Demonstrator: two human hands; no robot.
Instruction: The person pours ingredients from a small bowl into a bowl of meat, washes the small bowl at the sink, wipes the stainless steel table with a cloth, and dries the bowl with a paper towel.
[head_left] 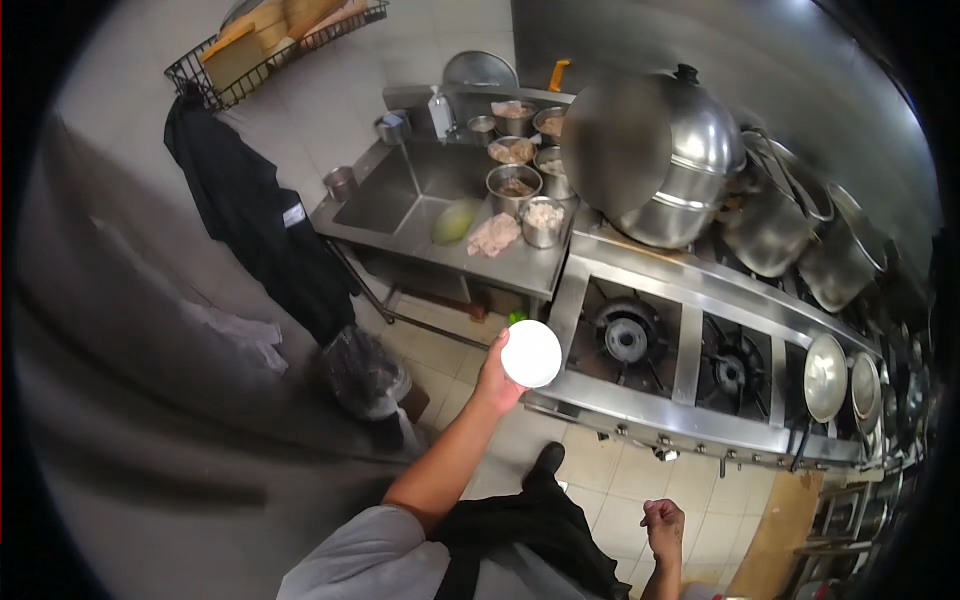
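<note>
My left hand [495, 378] grips a small round white dish [531, 354] at its left edge, in the middle of the view. Lower right, above the tiled floor, my right hand [662, 528] hangs with its fingers curled together; whether anything is between them is too small to tell. Beyond the dish, a steel sink counter [450, 245] bears a pinkish cloth or food piece [493, 235] and a steel pot of pale pieces [542, 222]. Several other steel pots with food stand behind these.
To the right runs a steel stove [690, 345] with black burners, pans [825, 378] and large pots [768, 235]. A big domed steamer [700, 135] stands behind it. Dark clothing [250, 215] hangs at the left, below a wire basket [270, 62].
</note>
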